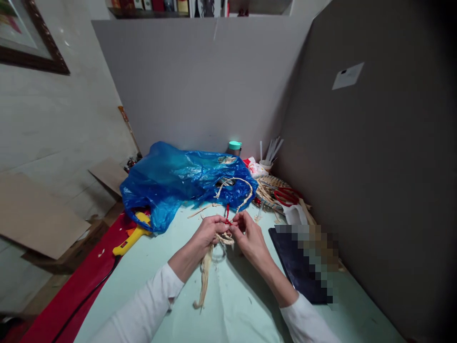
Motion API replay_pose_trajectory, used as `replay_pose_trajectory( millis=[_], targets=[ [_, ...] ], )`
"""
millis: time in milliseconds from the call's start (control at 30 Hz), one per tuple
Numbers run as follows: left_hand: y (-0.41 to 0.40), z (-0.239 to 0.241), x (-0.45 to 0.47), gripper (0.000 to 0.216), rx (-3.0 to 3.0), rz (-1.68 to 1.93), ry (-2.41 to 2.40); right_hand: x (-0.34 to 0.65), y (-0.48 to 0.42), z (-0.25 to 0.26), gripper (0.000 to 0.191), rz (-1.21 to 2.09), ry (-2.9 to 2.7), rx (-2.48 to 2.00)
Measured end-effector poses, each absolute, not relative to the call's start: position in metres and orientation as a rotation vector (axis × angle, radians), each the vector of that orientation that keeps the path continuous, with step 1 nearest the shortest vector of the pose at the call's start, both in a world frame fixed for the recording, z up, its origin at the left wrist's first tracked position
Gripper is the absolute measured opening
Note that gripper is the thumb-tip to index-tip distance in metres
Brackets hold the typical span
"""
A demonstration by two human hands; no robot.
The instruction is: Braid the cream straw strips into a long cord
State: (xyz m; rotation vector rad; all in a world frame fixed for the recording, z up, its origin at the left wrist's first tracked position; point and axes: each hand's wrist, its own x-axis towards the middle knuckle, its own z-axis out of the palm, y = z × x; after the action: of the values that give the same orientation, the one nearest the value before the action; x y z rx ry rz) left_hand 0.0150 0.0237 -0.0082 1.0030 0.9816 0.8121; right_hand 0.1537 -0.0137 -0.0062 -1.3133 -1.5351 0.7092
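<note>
Both my hands meet over the middle of the table. My left hand (210, 232) is closed around a braided cord of pale dried fibre (224, 239), and a loose tail of the fibre (204, 276) hangs below it. Fingertips of my right hand (246, 233) pinch at a thin red cord (227, 214) where it crosses the braid. One length of braid (246, 188) curves up from the hands and loops in front of the blue bag. My fingers hide where the red cord and braid cross.
Behind my hands lies a crumpled blue plastic bag (167, 171). A yellow glue gun (132, 238) with a black cable is at left. At right are a dark tablet-like slab (296, 267), red cord loops (287, 195) and dried fibre strips. A green-lidded bottle (234, 146) stands by the grey partition.
</note>
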Motion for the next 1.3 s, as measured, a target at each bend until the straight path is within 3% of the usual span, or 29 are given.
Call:
replay_pose_trajectory(
  millis=[233, 667, 933, 1100, 1300],
  targets=[
    [0.021, -0.017, 0.018, 0.027, 1.009, 0.884, 0.944, 0.16, -0.02, 0.006, 0.017, 0.521, -1.673, -1.537],
    [0.017, -0.014, 0.023, 0.02, 1.282, 1.07, 1.095, 0.166, -0.019, 0.019, 0.034, 0.583, -1.477, -1.466],
    [0.019, -0.024, 0.026, 0.021, 1.263, 1.02, 1.113, 0.17, 0.003, 0.006, 0.02, -0.049, -1.776, -1.973],
    [0.015, -0.026, 0.025, 0.018, 1.255, 1.033, 1.148, 0.165, 0.002, 0.007, 0.022, -0.106, -1.927, -2.015],
    [0.014, -0.024, 0.024, 0.03, 1.186, 1.008, 1.127, 0.17, -0.001, 0.005, 0.023, -0.163, -2.0, -2.029]
  ],
)
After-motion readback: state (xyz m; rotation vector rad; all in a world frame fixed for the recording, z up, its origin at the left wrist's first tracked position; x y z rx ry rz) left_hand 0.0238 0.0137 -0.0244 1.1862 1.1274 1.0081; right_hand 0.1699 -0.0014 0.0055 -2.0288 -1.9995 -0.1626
